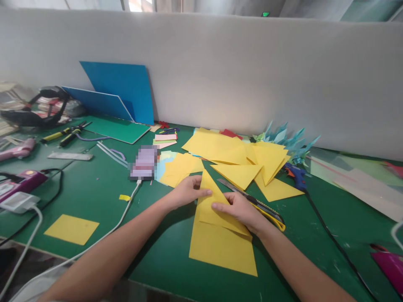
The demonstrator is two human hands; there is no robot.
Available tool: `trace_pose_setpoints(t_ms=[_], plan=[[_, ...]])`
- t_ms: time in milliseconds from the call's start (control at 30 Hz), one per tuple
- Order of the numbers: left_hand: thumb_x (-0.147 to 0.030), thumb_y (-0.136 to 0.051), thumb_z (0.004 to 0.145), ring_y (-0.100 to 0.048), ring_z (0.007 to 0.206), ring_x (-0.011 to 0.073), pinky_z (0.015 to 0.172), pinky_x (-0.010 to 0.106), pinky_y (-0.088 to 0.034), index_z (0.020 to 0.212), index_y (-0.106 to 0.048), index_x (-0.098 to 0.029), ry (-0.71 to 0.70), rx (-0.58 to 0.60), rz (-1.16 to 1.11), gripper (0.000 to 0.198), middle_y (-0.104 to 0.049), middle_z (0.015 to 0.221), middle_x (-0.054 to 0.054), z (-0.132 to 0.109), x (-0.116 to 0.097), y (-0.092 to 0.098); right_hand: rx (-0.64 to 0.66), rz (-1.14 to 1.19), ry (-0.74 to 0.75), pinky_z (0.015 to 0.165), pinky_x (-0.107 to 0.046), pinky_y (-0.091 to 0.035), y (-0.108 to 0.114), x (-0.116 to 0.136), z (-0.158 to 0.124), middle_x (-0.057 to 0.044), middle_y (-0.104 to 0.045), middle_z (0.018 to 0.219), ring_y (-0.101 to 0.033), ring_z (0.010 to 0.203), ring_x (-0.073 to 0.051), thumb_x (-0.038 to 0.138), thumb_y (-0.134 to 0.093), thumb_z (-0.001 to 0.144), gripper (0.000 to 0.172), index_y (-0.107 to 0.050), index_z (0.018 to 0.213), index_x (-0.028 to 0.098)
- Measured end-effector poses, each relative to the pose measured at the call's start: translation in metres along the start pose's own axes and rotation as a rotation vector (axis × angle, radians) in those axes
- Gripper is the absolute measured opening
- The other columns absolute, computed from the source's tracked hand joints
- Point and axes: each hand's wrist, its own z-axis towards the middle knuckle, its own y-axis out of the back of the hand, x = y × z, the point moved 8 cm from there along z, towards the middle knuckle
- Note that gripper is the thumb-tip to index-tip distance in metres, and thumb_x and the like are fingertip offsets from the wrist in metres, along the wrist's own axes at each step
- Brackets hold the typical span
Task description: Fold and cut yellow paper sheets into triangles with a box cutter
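Both hands hold a yellow sheet of paper folded to a point at its top. My left hand pinches its left edge, thumb on the front face and fingers behind. On the right edge, my right hand grips it with the thumb laid across the front. A flat yellow sheet shows below the fold; I cannot tell whether it is a separate piece. Beside my right hand lies a utility knife with its blade out. Folded yellow triangles and stacked yellow paper lie just beyond the hands.
Left on the green table are a phone with a white cable, a yellow paper piece, pliers and a purple power strip. A blue glue gun and teal paper leaves lie right. A grey partition stands behind.
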Motion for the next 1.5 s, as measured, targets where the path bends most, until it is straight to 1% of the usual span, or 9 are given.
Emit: trace_pose_setpoints(t_ms=[133,233,333,600,800,1000,1133,1300,1500], plan=[[-0.027,-0.074,0.062,-0.064,0.075,0.0184,0.066,0.029,-0.049,0.081,-0.064,-0.014,0.029,-0.104,0.061,0.025,-0.070,0.083,0.005,-0.006,0.001,0.011,-0.042,0.010,-0.003,0.069,-0.034,-0.053,-0.002,0.004,0.008,-0.006,-0.073,0.077,-0.069,0.076,-0.026,0.048,-0.080,0.051,0.047,-0.069,0.081,0.014],[-0.027,-0.075,0.060,-0.061,0.062,0.0150,0.058,0.027,-0.046,0.081,-0.061,-0.014,0.122,-0.195,0.070,0.028,-0.066,0.070,0.001,-0.019,0.012,0.021,-0.050,0.044,0.004,0.070,-0.035,-0.053,-0.006,0.005,0.011,-0.007,-0.073,0.080,-0.069,0.077,-0.027,0.046,-0.081,0.051,0.048,-0.070,0.084,0.013],[-0.029,-0.076,0.059,-0.057,0.055,0.0117,0.056,0.026,-0.045,0.082,-0.058,-0.015,0.172,-0.254,0.038,0.033,-0.060,0.062,-0.004,-0.030,0.023,0.026,-0.069,0.065,0.015,0.069,-0.034,-0.053,-0.006,0.006,0.011,-0.007,-0.074,0.082,-0.069,0.077,-0.026,0.044,-0.081,0.051,0.049,-0.070,0.087,0.012],[-0.030,-0.075,0.057,-0.053,0.054,0.0109,0.054,0.025,-0.042,0.074,-0.058,-0.015,0.110,-0.274,0.056,0.028,-0.058,0.061,-0.003,-0.028,0.029,0.027,-0.080,0.056,-0.010,0.067,-0.033,-0.052,-0.004,0.007,0.012,-0.006,-0.073,0.080,-0.068,0.074,-0.025,0.043,-0.083,0.046,0.050,-0.067,0.084,0.015],[-0.029,-0.072,0.058,-0.054,0.058,0.0126,0.054,0.024,-0.041,0.073,-0.061,-0.016,0.078,-0.293,0.135,0.023,-0.059,0.061,-0.002,-0.027,0.024,0.032,0.018,0.081,-0.055,0.059,-0.027,-0.049,-0.002,0.000,0.019,-0.005,-0.073,0.074,-0.066,0.062,-0.018,0.049,-0.081,0.050,0.046,-0.068,0.077,0.014],[-0.025,-0.074,0.056,-0.056,0.058,0.0123,0.054,0.024,-0.042,0.078,-0.056,-0.017,0.084,-0.331,0.096,0.030,-0.060,0.063,-0.003,-0.030,0.027,0.036,-0.036,-0.001,-0.044,0.060,-0.029,-0.049,-0.001,0.004,0.020,-0.005,-0.072,0.073,-0.066,0.064,-0.021,0.049,-0.080,0.049,0.046,-0.069,0.074,0.013],[-0.027,-0.074,0.055,-0.054,0.057,0.0109,0.055,0.023,-0.040,0.073,-0.051,-0.018,0.044,-0.363,0.061,0.030,-0.056,0.061,-0.005,-0.036,0.026,0.036,-0.074,-0.026,-0.024,0.059,-0.030,-0.049,-0.004,0.008,0.020,-0.004,-0.072,0.071,-0.066,0.065,-0.023,0.044,-0.080,0.049,0.040,-0.068,0.073,0.014],[-0.030,-0.075,0.054,-0.056,0.062,0.0125,0.059,0.025,-0.042,0.072,-0.053,-0.018,0.066,-0.414,0.030,0.031,-0.058,0.065,-0.003,-0.050,0.027,0.039,-0.088,-0.035,0.019,0.060,-0.031,-0.050,-0.010,0.008,0.021,-0.004,-0.072,0.073,-0.066,0.069,-0.025,0.042,-0.079,0.049,0.037,-0.068,0.072,0.014],[-0.029,-0.075,0.055,-0.057,0.064,0.0125,0.061,0.025,-0.044,0.072,-0.052,-0.019,0.053,-0.446,0.034,0.030,-0.060,0.067,-0.002,-0.057,0.028,0.037,-0.099,0.010,0.008,0.057,-0.030,-0.048,-0.011,0.003,0.018,-0.003,-0.070,0.069,-0.064,0.064,-0.023,0.042,-0.080,0.050,0.038,-0.068,0.071,0.014]])
